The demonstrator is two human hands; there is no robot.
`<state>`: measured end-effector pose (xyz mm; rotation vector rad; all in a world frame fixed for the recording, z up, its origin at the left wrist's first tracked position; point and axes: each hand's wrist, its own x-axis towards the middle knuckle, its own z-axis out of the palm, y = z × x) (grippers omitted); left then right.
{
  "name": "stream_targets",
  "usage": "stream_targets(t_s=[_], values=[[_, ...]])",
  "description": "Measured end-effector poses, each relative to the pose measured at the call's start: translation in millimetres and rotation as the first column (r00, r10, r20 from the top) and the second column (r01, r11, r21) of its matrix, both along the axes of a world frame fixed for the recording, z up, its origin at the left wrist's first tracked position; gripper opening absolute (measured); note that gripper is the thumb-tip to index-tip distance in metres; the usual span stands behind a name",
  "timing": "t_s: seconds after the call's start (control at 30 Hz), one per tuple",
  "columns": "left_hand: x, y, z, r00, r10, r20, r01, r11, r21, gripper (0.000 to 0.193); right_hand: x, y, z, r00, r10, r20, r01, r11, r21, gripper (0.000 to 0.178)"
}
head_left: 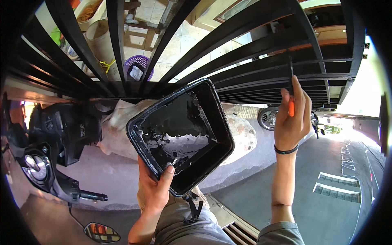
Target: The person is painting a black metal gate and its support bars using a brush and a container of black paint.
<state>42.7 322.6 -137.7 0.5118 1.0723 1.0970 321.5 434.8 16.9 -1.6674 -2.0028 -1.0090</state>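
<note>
My left hand point(156, 190) grips the lower left rim of a square black plastic tub point(226, 134), its thumb over the edge. Glossy black paint point(175, 145) covers the tub's bottom and smears its walls. Higher up at the right, my right hand point(292, 118) is closed around a slim paintbrush point(291, 108) with an orange handle end. The brush points away from me, its dark tip against the black bars of a metal fence point(253, 45); the bristles are hard to tell from the bars.
A stained pale cloth point(241, 136) lies below the fence, behind the tub. At the left stands a motorbike point(49, 163) with its mirror point(101, 232) low. Another motorbike's wheel point(268, 118) shows beyond. Behind the bars is a purple basket point(138, 67). Drain grates point(337, 188) lie in the road.
</note>
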Motion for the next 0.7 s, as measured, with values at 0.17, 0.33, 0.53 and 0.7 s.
stream_targets(t_s=[0.17,0.33,0.53,0.7], values=[[-6.7,-7.1,-1.6,0.999,0.015,-0.028,-0.015,1.000,0.001,0.089,5.0,-10.3,19.7,0.981,-0.055,0.187,0.095,0.973,-0.212,0.045],[-6.2,-13.5,-7.5,0.994,0.091,0.067,-0.092,0.996,0.014,0.087,11.6,0.0,33.3,0.921,0.033,0.388,0.097,0.946,-0.311,0.041],[-14.6,-22.1,-11.5,0.993,0.099,0.064,-0.095,0.994,-0.058,0.088,2.1,9.6,-13.1,0.908,0.008,0.418,0.213,0.851,-0.479,0.028],[-19.9,-26.7,-15.2,0.990,0.124,0.071,-0.121,0.991,-0.051,0.088,5.0,24.3,-31.3,0.998,0.066,-0.009,-0.062,0.873,-0.484,0.019]])
